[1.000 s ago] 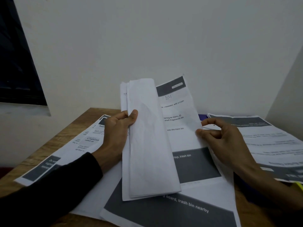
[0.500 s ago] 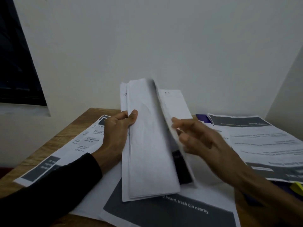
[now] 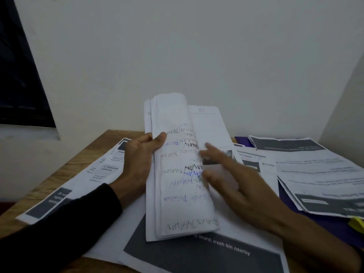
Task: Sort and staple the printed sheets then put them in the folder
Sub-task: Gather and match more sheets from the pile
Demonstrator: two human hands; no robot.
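My left hand (image 3: 140, 160) grips the left edge of a stack of printed sheets (image 3: 177, 205), several of them folded back over to the left. The turned-over sheet on top shows handwritten scribbles on its back. Behind it stands the exposed sheet marked "B5" (image 3: 208, 125). My right hand (image 3: 234, 180), blurred, hovers with fingers stretched out against the right side of the stack, at the turned pages. A purple folder (image 3: 334, 225) lies flat at the right under loose sheets.
Loose printed sheets cover the wooden table (image 3: 65, 166): some at the left (image 3: 74, 186), one with a dark banner at the front (image 3: 206, 257), more at the right (image 3: 315, 174). A yellow object (image 3: 357, 223) peeks out at the right edge. A wall stands close behind.
My right hand flipped the sheet with the dark banner over to the left onto the folded stack. Its scribbled back now faces up and the sheet marked B5 is exposed.
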